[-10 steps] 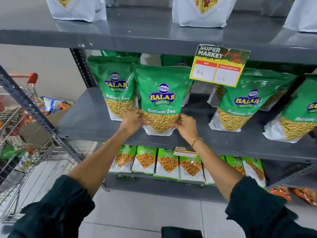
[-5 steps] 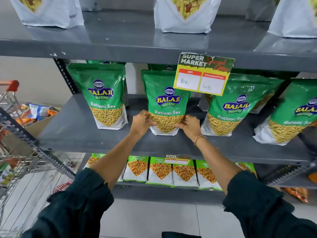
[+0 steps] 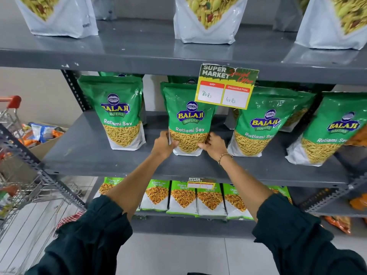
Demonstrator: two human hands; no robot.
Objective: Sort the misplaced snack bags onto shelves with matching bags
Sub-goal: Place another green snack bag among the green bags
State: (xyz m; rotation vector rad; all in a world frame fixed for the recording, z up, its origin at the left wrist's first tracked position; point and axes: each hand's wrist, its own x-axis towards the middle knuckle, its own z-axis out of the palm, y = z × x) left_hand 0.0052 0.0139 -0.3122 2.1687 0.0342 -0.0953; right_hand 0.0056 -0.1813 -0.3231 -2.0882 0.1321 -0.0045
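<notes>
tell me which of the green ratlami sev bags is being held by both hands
The second Ratlami Sev bag from the left, under the price tag. The left hand and right hand grip its lower corners; the other bags stand untouched.

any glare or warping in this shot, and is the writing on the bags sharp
Head view: soft glare streaks the glossy top shelf under the white bags; wide-angle warp bows the shelf edges and tilts the right-hand bags outward; print on the held sev bag reads sharp, the lower tag too small to read; both hands crisp, no motion blur.
</notes>
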